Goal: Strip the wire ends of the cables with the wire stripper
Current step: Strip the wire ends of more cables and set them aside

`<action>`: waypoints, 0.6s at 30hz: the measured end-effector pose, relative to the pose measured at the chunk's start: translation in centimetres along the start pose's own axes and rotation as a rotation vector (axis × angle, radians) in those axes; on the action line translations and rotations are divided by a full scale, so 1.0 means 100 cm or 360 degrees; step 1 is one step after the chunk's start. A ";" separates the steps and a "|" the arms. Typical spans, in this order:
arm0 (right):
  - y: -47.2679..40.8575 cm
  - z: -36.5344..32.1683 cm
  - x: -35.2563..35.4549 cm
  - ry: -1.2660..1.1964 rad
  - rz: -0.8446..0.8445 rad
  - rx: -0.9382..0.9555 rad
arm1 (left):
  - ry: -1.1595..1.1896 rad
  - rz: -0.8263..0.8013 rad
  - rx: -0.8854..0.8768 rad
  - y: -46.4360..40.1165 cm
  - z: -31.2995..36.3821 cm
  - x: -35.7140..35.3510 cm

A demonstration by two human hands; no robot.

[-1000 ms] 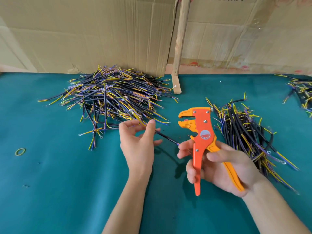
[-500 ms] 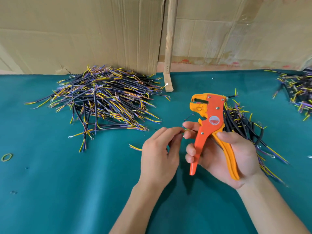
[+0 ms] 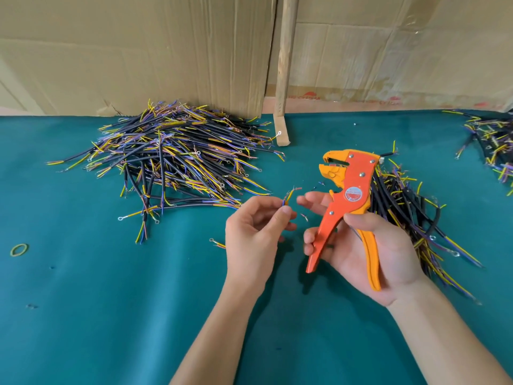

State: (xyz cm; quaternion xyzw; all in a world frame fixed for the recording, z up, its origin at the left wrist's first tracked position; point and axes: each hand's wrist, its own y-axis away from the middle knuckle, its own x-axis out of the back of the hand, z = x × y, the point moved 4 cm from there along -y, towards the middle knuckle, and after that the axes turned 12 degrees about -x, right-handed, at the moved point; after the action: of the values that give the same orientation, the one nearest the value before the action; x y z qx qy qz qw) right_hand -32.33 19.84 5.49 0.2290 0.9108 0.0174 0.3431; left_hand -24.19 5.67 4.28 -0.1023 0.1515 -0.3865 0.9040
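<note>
My left hand (image 3: 255, 234) pinches one cable (image 3: 288, 196) between thumb and fingers, its yellow and purple wire ends sticking up past my fingertips; the rest of the cable is hidden behind the hand, apart from a ring-terminal end (image 3: 218, 242) showing at its left. My right hand (image 3: 369, 245) grips the orange wire stripper (image 3: 347, 201) by its handles, jaws open and pointing up and left. The wire ends sit a short way left of and below the jaws, apart from them.
A big pile of cables (image 3: 172, 159) lies at the back left of the green table (image 3: 111, 301). A second pile (image 3: 410, 212) lies behind my right hand, a third (image 3: 494, 143) at the far right. Cardboard (image 3: 138, 51) and a wooden stick (image 3: 284, 68) stand behind. A rubber band (image 3: 19, 249) lies far left.
My left hand took a cable from beside the left pile and brought it toward the stripper, then turned its wire ends upward. My right hand tilted the stripper slightly.
</note>
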 end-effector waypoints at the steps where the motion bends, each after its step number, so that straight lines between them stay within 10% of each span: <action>1: 0.000 0.000 -0.001 0.0006 -0.0024 0.0004 | 0.0020 -0.0011 0.0022 0.000 0.000 0.000; 18: -0.001 0.005 -0.003 0.0020 -0.0088 -0.0045 | -0.0050 -0.0280 0.0123 -0.006 -0.010 0.002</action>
State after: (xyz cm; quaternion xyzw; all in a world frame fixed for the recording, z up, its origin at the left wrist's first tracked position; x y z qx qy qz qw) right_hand -31.86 19.54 5.24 0.1988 0.9186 0.0222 0.3409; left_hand -24.82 5.10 3.45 -0.0864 0.1126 -0.4683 0.8721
